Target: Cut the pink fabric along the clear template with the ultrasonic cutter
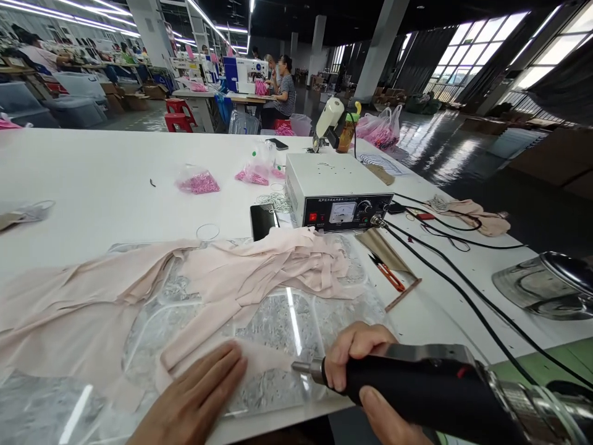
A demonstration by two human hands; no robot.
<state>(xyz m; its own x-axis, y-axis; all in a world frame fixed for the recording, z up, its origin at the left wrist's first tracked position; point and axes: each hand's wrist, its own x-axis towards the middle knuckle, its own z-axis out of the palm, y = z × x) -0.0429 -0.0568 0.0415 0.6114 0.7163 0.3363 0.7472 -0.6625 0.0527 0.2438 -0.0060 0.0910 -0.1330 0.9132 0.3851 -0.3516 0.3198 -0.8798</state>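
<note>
My left hand [199,389] lies flat, fingers stretched out, on a narrow pale pink fabric piece [267,358]. My right hand [359,353] is wrapped round a black handheld ultrasonic welder [430,383]. The welder's metal tip [302,366] points left, at the right end of that piece; whether it presses on the cloth I cannot tell. Beyond my hands a loose heap of pale pink fabric strips [278,266] lies on a grey marbled mat [282,318] with a shiny surface. More pink fabric [78,303] spreads out to the left.
Behind the heap stand a welder power box [343,179] and a phone [264,221]. Black cables [445,278] cross the right side, near orange thread snips [389,274] and a clear lidded container [546,284]. Bags of pink bits [199,180] sit farther back; people work beyond the table [115,161].
</note>
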